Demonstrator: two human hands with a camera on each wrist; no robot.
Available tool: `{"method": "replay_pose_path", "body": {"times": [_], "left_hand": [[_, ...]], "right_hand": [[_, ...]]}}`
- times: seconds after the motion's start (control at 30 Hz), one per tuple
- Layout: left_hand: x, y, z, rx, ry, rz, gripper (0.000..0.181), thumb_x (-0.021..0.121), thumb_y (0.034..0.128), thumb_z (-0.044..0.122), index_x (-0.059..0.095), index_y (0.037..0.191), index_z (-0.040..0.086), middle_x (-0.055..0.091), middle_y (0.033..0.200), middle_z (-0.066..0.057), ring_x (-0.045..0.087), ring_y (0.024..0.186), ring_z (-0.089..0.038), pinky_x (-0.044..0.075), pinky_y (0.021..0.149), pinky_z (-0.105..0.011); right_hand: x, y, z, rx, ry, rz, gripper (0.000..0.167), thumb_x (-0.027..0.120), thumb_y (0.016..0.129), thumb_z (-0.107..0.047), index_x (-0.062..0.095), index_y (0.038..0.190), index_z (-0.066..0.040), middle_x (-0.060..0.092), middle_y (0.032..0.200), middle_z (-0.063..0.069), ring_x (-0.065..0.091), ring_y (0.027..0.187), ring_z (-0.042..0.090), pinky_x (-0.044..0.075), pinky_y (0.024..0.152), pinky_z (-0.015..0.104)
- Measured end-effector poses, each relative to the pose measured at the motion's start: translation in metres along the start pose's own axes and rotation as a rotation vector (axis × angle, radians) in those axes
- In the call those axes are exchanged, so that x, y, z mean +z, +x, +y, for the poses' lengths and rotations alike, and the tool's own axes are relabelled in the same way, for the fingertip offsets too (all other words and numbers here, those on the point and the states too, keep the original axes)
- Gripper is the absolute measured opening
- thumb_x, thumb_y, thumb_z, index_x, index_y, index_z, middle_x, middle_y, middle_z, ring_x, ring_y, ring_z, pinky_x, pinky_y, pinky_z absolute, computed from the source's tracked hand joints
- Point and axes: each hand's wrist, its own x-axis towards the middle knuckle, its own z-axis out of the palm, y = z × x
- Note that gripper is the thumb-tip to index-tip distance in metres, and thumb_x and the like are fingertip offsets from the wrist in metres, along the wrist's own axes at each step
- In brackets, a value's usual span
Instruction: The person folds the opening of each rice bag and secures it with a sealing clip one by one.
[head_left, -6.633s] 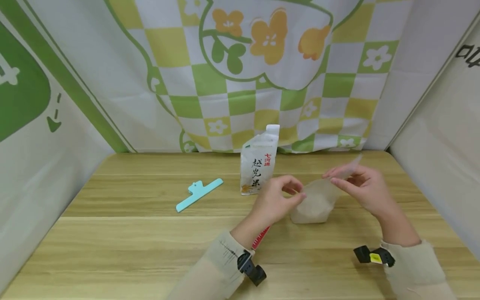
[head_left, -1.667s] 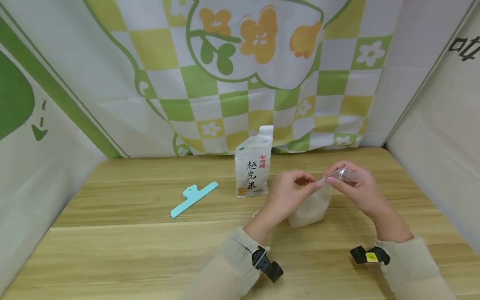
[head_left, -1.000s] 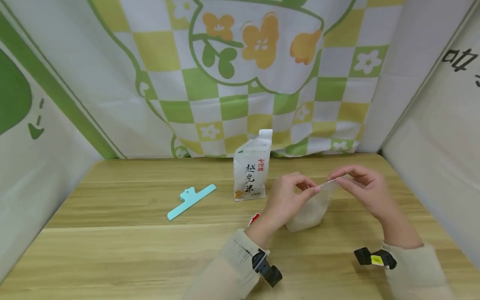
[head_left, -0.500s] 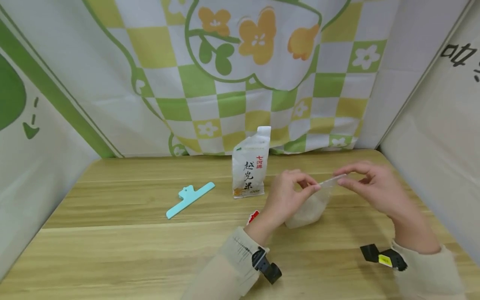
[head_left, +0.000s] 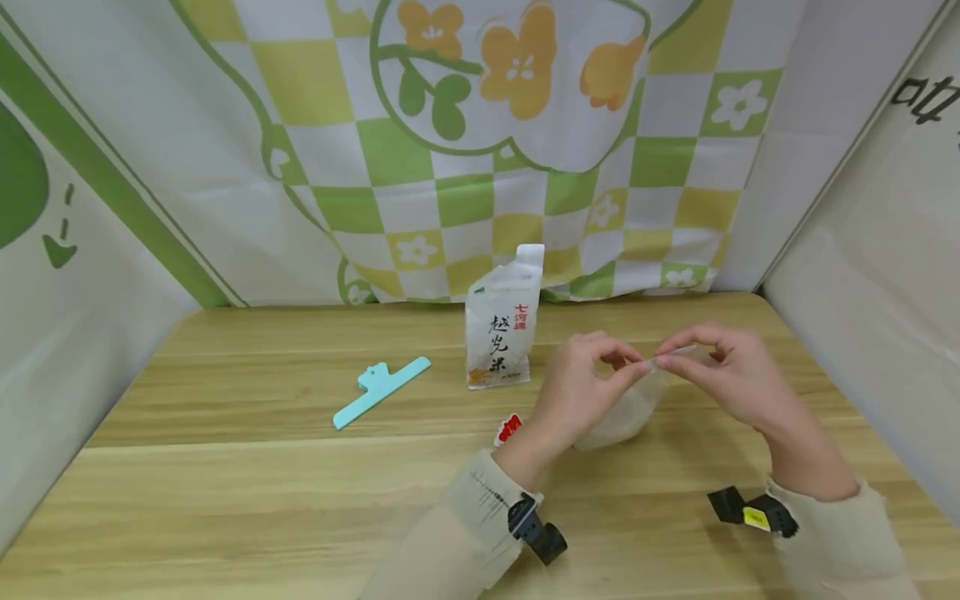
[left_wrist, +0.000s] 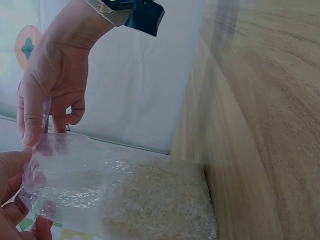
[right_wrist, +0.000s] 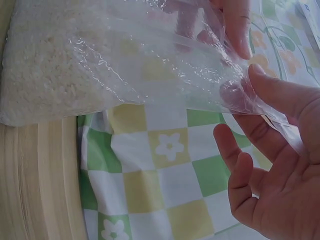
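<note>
Your left hand [head_left: 573,387] and your right hand [head_left: 738,371] both have hold of the clear bag [head_left: 618,417], up at its top edge. Each hand pinches the thin plastic between thumb and fingers, with just the plastic in between, and the tips of your two hands nearly meet. The last fingers of your right hand are bent and stay off the bag. The bag stands on the wooden table [head_left: 247,500], and the rice [left_wrist: 160,200] sits in its bottom part while the top part is see-through and shiny. Say 12 o'clock points away from you, toward the checked cloth [head_left: 517,187], and the bag is the middle of the clock. The white packet [head_left: 501,333] stands at about 10 o'clock, with black and red writing on its front. The blue clip [head_left: 382,393] lies flat at 9 o'clock, well apart from the bag. A red and white piece [head_left: 509,428] is near 9 o'clock too, but closer, just beside your left wrist, which hides part of it. Your left sleeve [head_left: 450,533] comes in from 7 o'clock and your right sleeve [head_left: 840,533] from 4 o'clock.
</note>
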Motion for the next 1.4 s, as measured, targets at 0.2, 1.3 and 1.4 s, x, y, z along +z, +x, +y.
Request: {"method": "replay_pose_path", "body": {"times": [0.2, 1.3, 1.4], "left_hand": [[0.0, 0.002, 0.003, -0.037, -0.023, -0.011, 0.013, 0.074, 0.0899, 0.026, 0.077, 0.095, 0.014, 0.071, 0.087, 0.004, 0.061, 0.084, -0.011, 0.043, 0.073, -0.014], [-0.026, 0.006, -0.017, -0.045, 0.097, -0.314, 0.016, 0.072, 0.0913, 0.031, 0.075, 0.088, 0.016, 0.069, 0.082, 0.008, 0.057, 0.075, -0.002, 0.046, 0.069, -0.015], [-0.031, 0.007, -0.017, -0.071, 0.102, -0.364, 0.018, 0.072, 0.0913, 0.032, 0.074, 0.088, 0.015, 0.068, 0.08, 0.007, 0.056, 0.071, -0.003, 0.045, 0.065, -0.016]], "right_hand": [[0.001, 0.003, 0.001, -0.056, -0.04, 0.048, 0.004, 0.074, 0.09, -0.014, 0.075, 0.09, -0.01, 0.064, 0.092, -0.025, 0.055, 0.081, -0.003, 0.042, 0.056, 0.023], [0.012, 0.009, 0.011, 0.009, 0.121, -0.057, 0.004, 0.075, 0.088, -0.012, 0.073, 0.088, -0.008, 0.066, 0.088, -0.021, 0.026, 0.043, 0.002, 0.028, 0.036, 0.026], [0.012, 0.008, 0.011, 0.01, 0.118, -0.052, 0.004, 0.075, 0.088, -0.013, 0.073, 0.089, -0.009, 0.066, 0.089, -0.021, 0.028, 0.045, 0.005, 0.029, 0.037, 0.026]]}}
